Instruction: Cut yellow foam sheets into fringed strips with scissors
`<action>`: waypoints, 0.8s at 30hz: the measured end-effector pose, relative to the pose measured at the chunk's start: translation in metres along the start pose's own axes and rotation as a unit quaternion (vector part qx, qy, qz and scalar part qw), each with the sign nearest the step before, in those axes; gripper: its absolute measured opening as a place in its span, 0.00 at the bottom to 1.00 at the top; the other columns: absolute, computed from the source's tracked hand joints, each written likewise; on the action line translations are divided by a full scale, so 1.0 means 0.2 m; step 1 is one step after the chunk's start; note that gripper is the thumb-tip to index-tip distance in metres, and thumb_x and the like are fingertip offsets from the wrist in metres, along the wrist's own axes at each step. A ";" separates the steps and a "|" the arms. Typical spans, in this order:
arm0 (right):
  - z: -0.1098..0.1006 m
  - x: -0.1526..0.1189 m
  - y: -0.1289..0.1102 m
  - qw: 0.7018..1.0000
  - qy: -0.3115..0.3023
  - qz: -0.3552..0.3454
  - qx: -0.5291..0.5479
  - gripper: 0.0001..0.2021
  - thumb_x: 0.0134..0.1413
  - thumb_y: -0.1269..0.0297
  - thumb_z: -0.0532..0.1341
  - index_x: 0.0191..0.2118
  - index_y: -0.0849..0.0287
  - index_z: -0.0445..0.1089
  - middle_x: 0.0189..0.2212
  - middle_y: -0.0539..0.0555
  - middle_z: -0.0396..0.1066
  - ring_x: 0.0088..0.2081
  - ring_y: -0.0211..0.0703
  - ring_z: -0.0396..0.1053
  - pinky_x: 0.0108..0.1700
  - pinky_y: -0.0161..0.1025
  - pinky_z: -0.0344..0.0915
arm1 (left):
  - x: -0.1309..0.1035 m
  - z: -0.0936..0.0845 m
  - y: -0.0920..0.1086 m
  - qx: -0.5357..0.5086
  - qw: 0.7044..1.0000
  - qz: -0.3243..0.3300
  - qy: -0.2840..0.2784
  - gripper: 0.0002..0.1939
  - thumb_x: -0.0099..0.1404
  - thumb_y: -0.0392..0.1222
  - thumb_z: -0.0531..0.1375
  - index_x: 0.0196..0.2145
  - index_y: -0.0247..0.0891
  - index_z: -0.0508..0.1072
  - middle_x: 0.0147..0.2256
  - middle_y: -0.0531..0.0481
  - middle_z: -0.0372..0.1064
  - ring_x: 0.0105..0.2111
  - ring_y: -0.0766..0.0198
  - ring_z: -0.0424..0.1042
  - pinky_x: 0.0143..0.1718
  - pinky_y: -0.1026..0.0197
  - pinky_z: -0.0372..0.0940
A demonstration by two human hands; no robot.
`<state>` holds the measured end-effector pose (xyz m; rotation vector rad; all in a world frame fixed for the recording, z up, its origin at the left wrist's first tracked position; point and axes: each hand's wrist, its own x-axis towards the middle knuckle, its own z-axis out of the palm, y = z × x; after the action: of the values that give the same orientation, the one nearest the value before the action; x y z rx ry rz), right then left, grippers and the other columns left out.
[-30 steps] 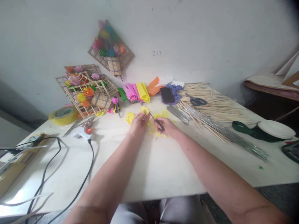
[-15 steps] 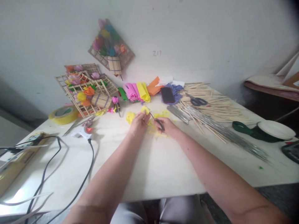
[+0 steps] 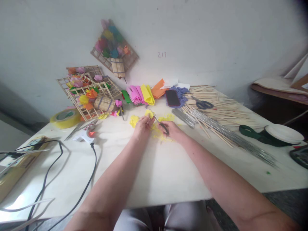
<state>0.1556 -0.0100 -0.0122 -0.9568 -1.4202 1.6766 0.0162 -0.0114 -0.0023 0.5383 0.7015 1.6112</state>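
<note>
Between the fingers of my left hand (image 3: 143, 124) is a small piece of yellow crepe paper (image 3: 149, 113). My right hand (image 3: 172, 129) is closed round the dark handles of a pair of scissors (image 3: 164, 128), whose blades point up and left and lie against the yellow piece. Yellow paper petals (image 3: 134, 121) lie in a small heap just left of my left hand. Yellow paper scraps (image 3: 166, 138) are scattered on the white table (image 3: 166, 173) under and around my right hand.
At the left are a hot glue gun (image 3: 84, 136), a tape roll (image 3: 65, 118), a power strip (image 3: 26, 160) and flower-decorated stick frames (image 3: 96, 106). Behind lie crepe paper rolls (image 3: 146, 94) and a phone (image 3: 172, 98). Wooden sticks (image 3: 223, 115), wires (image 3: 231, 139) and other scissors (image 3: 204, 104) are rightward.
Almost nothing differs. Both hands stay in place with the scissors at the yellow paper; only a very slight shift of the fingers and arms shows.
</note>
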 end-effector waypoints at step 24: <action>0.05 -0.02 -0.03 0.999 0.034 0.009 0.034 0.13 0.39 0.54 0.60 0.26 0.59 0.62 0.11 0.43 0.54 0.10 0.29 0.48 0.11 0.31 0.45 | 0.02 -0.03 0.00 0.013 0.999 0.036 -0.001 0.07 0.50 0.31 0.62 0.19 0.33 0.66 0.22 0.52 0.66 0.28 0.69 0.70 0.41 0.61 0.67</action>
<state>0.1496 -0.0174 -0.0049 -0.9808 -1.3051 1.6791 0.0121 -0.0075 -0.0068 0.5890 0.7102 1.6696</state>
